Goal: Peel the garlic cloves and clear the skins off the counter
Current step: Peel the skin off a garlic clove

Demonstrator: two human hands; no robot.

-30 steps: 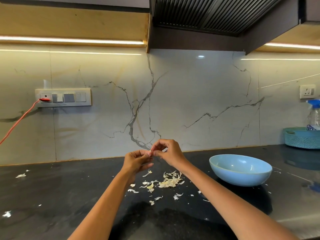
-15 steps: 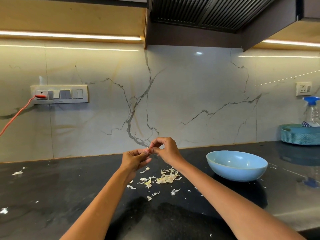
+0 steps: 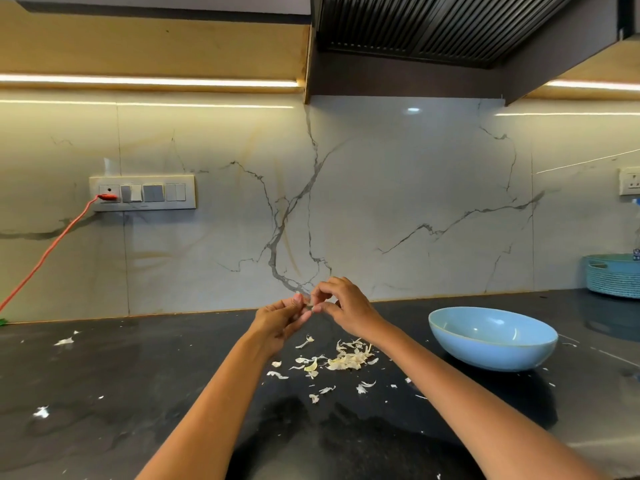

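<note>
Both hands are raised above the tabletop (image 3: 121, 375), left of the blue bowl (image 3: 491, 337). A garlic clove (image 3: 309, 304) is pinched between the fingertips of the left hand (image 3: 280, 320) and the right hand (image 3: 346, 308); it is mostly hidden and too small for its peel state to be told. Left hand: fingers curled, thumb and forefinger closed on the clove. Right hand: thumb and forefinger closed on the same clove from the bowl side, other fingers arched above.

A pile of garlic skins (image 3: 349, 356) is seen on the tabletop, directly below the hands and just left of the bowl. Loose skin scraps (image 3: 320, 389) are scattered nearer the camera than the pile. More scraps (image 3: 64, 341) lie far left of the bowl.

The bowl is upright on the tabletop, its inside not clearly visible. A teal basket (image 3: 613, 277) stands behind and right of the bowl, against the marble wall (image 3: 398, 202). A switch panel (image 3: 142, 197) with an orange cable (image 3: 45, 254) plugged in is mounted on the wall, far left of the bowl.
</note>
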